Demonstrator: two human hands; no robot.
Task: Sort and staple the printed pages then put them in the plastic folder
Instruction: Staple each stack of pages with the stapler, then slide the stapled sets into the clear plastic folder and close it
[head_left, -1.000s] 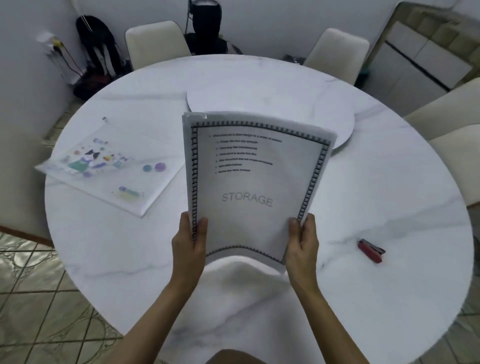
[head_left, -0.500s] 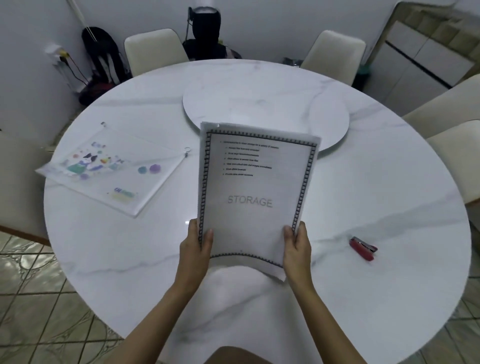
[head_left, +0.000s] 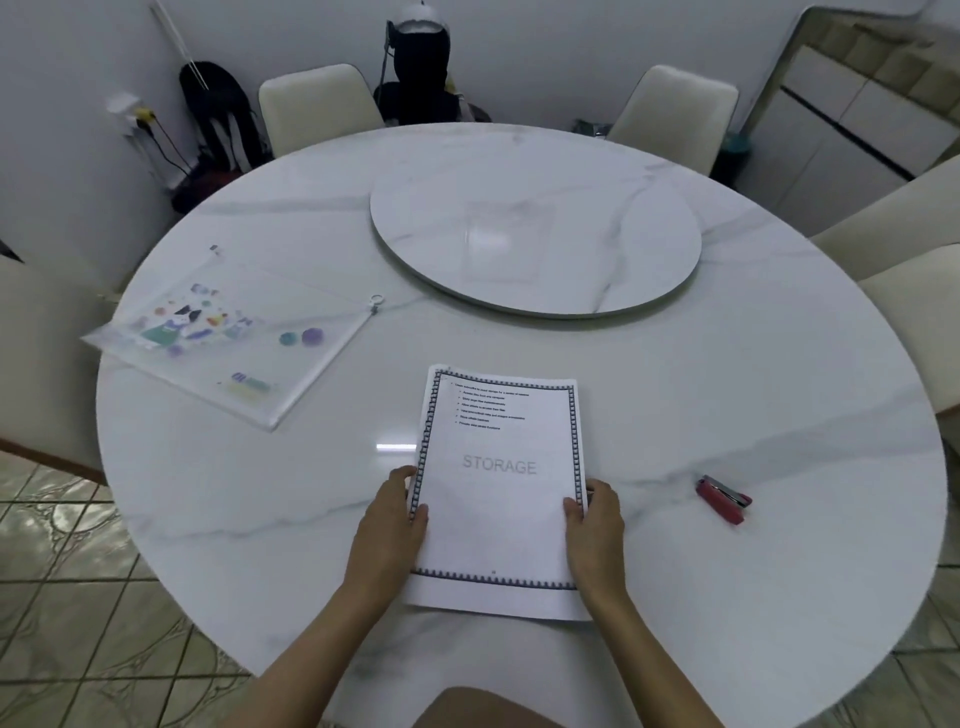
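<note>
Two hands on the printed pages, flat on the table

Both hands hold one stack of printed pages (head_left: 501, 493) that lies flat on the round white marble table (head_left: 727, 364), near the person's edge. Left hand (head_left: 390, 525) grips the left long edge, thumb on top of the sheet over the black patterned border, other fingers hidden under or beside the paper. Right hand (head_left: 597, 530) grips the right long edge the same way, thumb on the page. Top sheet reads "STORAGE" in grey, with a short bulleted list above it, too small to read. Sheet edges look roughly lined up; a sliver of a lower sheet shows at the bottom.

Plastic folder (head_left: 228, 338) lies flat to the left and farther away, well apart from the pages, clear with cartoon stickers, zip pull at its right corner. Red stapler (head_left: 724, 499) sits on the table to the right of the pages, apart from the right hand, untouched. Round turntable (head_left: 535, 234) sits at the table's centre, beyond the pages. Cream chairs (head_left: 317, 106) stand around the table.
</note>
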